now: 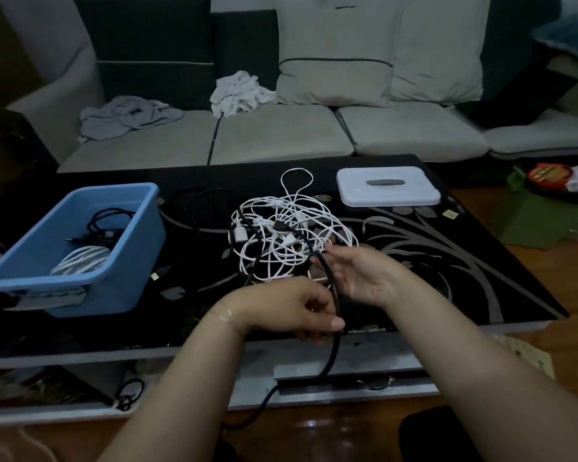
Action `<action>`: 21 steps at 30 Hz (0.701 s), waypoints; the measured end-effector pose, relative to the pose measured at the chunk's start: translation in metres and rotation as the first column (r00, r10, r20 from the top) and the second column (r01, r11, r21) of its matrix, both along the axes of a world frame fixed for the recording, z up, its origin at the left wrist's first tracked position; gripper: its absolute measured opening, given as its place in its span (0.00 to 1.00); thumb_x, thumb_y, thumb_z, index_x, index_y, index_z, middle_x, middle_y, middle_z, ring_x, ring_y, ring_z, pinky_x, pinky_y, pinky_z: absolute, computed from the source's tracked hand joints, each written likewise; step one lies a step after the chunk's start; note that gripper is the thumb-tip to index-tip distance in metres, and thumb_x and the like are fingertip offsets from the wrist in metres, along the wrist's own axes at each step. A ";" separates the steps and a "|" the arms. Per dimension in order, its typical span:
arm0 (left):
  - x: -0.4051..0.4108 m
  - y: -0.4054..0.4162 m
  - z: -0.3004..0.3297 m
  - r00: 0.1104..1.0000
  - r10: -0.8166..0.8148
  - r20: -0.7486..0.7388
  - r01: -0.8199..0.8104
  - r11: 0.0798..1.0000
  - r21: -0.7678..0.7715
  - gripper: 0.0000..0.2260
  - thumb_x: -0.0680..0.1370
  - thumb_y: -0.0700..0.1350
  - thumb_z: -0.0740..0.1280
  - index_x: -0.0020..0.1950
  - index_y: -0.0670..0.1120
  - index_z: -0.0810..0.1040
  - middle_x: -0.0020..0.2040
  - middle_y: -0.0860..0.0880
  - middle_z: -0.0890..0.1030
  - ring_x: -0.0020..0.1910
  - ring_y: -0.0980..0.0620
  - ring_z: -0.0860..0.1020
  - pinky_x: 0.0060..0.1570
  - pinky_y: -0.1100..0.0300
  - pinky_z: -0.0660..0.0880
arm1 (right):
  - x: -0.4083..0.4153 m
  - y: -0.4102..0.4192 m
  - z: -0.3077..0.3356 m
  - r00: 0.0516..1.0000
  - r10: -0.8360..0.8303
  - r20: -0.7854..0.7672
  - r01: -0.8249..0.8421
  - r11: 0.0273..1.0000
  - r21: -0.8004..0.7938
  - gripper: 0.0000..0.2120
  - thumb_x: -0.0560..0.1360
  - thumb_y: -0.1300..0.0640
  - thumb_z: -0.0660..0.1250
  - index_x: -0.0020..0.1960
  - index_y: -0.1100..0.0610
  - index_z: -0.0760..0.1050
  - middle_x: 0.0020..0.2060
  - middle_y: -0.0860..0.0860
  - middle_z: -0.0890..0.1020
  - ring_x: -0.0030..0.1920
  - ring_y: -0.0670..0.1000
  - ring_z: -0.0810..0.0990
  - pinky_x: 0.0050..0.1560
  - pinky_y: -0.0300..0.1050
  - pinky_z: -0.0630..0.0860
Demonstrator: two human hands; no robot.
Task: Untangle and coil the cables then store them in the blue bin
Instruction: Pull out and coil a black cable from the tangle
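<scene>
Above the table's near edge (381,331), left hand (291,308) pinching black cable (331,281) — no legible writing

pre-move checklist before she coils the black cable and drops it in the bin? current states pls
1. Left hand grips the black cable: ok.
2. Right hand supports the cable, fingers relaxed: ok.
3. Cable free of the white tangle: not ok, it runs up into it.
4. Cable's lower end clear: cannot tell, it hangs below the table edge.
5. Blue bin open with room: ok, some coils already inside.
6. White lid out of the way: ok.
</scene>
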State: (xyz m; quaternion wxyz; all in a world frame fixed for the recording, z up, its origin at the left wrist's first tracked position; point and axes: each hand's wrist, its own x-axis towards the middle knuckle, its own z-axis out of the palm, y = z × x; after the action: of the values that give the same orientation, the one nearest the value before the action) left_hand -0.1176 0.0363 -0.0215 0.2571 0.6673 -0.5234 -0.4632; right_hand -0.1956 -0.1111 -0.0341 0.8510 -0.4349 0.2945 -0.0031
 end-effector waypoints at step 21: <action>0.068 0.011 -0.039 0.661 0.347 0.665 -0.322 0.932 -0.166 0.08 0.77 0.49 0.68 0.51 0.46 0.79 0.49 0.47 0.81 0.51 0.48 0.78 0.50 0.57 0.73 | -0.033 0.024 0.040 0.866 0.077 0.494 0.131 0.919 -0.373 0.08 0.71 0.57 0.64 0.49 0.56 0.76 0.35 0.53 0.84 0.21 0.44 0.73 0.17 0.31 0.59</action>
State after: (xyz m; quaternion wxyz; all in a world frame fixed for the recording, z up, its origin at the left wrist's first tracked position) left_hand -0.0496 0.0473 -0.0602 0.1376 0.8705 -0.4570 -0.1202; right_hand -0.2285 -0.0875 0.0058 0.7925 -0.5770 0.0640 -0.1867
